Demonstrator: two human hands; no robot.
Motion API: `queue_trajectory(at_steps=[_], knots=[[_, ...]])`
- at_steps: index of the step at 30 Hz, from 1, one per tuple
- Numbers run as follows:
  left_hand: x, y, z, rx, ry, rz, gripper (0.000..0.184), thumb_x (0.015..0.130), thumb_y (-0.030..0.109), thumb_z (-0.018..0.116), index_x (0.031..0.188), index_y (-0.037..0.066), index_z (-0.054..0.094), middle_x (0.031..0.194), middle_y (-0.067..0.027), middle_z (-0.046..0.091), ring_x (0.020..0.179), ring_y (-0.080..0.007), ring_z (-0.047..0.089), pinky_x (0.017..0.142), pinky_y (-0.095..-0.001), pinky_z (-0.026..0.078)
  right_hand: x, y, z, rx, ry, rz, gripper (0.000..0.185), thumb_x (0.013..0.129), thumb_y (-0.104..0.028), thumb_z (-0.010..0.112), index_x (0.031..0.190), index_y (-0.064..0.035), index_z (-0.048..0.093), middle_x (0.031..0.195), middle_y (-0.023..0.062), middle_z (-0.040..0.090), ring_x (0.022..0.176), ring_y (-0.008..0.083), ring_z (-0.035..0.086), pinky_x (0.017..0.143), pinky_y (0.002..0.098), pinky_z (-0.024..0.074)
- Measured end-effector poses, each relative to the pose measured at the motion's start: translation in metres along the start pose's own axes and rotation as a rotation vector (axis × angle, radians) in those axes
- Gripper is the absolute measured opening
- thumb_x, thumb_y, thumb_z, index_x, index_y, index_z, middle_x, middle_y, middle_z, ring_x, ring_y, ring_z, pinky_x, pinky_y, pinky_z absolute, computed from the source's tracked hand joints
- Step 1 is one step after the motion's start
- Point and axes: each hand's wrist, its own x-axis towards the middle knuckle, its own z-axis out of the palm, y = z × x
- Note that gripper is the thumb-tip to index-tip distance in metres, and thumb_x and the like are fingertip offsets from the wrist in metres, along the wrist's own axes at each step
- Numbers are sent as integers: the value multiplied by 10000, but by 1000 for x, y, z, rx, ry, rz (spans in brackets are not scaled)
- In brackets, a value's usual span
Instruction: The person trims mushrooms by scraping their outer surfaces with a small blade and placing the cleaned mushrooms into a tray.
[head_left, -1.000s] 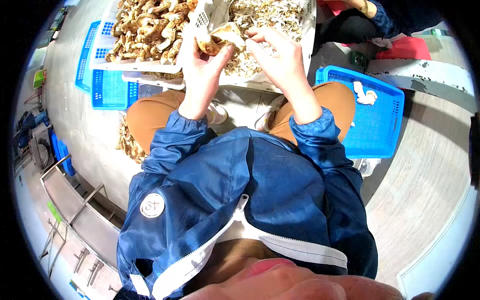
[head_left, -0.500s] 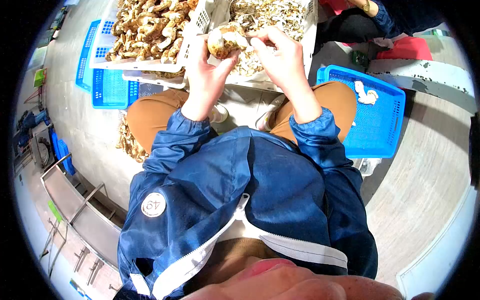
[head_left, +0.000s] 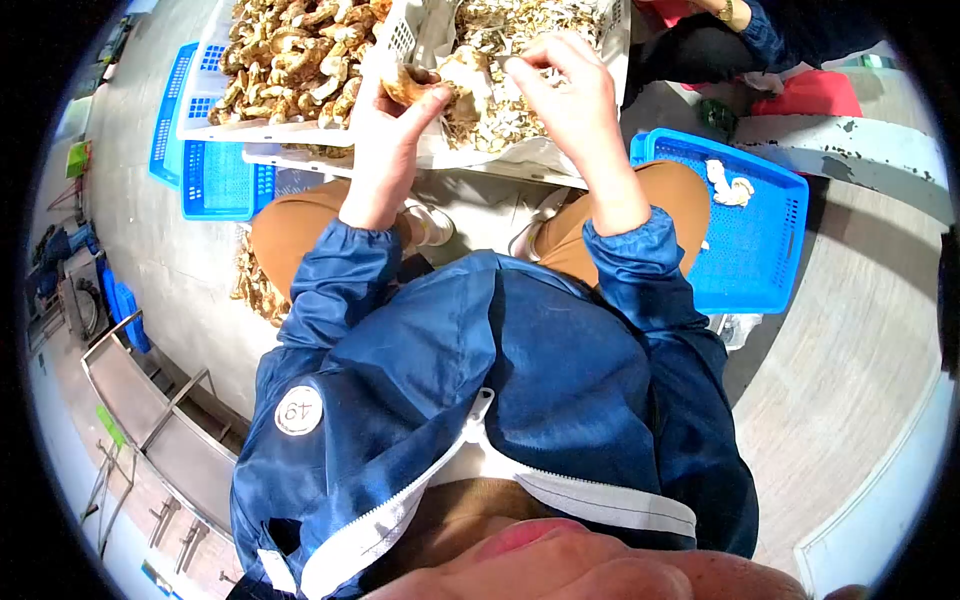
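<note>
My left hand (head_left: 388, 140) is closed round a brown and white mushroom (head_left: 408, 88), its thumb along the near side. My right hand (head_left: 575, 105) hovers over the crate of pale trimmings (head_left: 490, 130), to the right of the mushroom and apart from it. Its thumb and forefinger are pressed near each other; anything between them is too small to make out. At the upper left, a white crate (head_left: 270, 131) holds a heap of brown mushrooms (head_left: 295, 55).
A blue basket (head_left: 750, 285) with a few white pieces (head_left: 728, 185) stands by my right knee. Blue baskets (head_left: 215, 180) are at the left. A co-worker's arm (head_left: 735, 14) shows at the upper right. A metal frame (head_left: 165, 420) stands lower left.
My two hands have moved apart. The left hand went slightly left with the mushroom, and the right hand moved away from it, over the trimmings.
</note>
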Motion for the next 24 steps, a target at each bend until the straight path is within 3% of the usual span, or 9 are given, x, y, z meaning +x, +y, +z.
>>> queue_trajectory(at_steps=[4,8,14,15,18,19,20,22,24], knots=[[-10,11,16,282,17,104,344,869,74,787,1150,-9,607,1058,-80,688,956,-135,650,870,-303,535,-1,-9,11,101,-2,-99,124,826,-135,733,827,-26,672,934,101,702,881,281,687,786,356,541],[-10,6,14,764,-1,396,404,791,67,813,1131,-7,608,1005,-97,633,921,-199,635,821,-312,514,-8,-16,13,30,-2,-60,114,842,-136,717,875,-34,677,952,114,712,863,296,697,743,378,555],[-11,9,14,994,-50,629,446,732,58,812,1128,8,613,1018,-144,601,967,-309,597,859,-372,500,-12,-16,19,-23,41,-29,95,848,-135,706,899,-58,683,834,136,700,732,330,689,645,399,550],[-10,9,14,1016,-49,662,446,731,57,811,1129,9,614,1016,-148,602,959,-316,596,856,-372,502,-10,-13,22,-56,77,-92,90,860,-128,707,903,-52,685,797,127,695,666,262,685,620,363,541],[-12,10,13,892,-22,571,409,759,81,843,1100,-1,634,992,-94,657,916,-209,649,816,-324,513,-13,-12,17,225,-5,267,57,909,-66,685,903,-10,692,831,44,713,760,112,682,664,273,539],[-14,6,12,574,-31,300,375,828,77,810,1140,-4,617,1046,-72,672,945,-163,657,853,-298,519,-9,-12,11,293,-54,389,67,923,-60,685,880,-10,677,805,20,689,753,62,654,635,240,517],[-14,7,7,471,-38,162,352,884,69,765,1183,-8,595,1107,-61,674,968,-141,661,889,-283,523,-9,16,15,649,-12,378,69,923,-59,691,878,-18,661,793,46,689,738,86,663,641,226,515],[-9,9,0,171,-13,-32,382,893,43,738,1232,-7,569,1163,-81,663,1018,-164,659,935,-298,522,-3,14,4,915,45,594,72,924,-57,663,865,-16,653,819,77,715,709,119,674,619,247,516],[-2,1,-10,-217,-68,-101,418,913,11,677,1307,26,537,1221,-104,639,1147,-194,620,1036,-363,497,-7,48,6,488,108,421,70,877,-70,694,850,-19,654,922,111,723,817,219,708,706,326,543]])
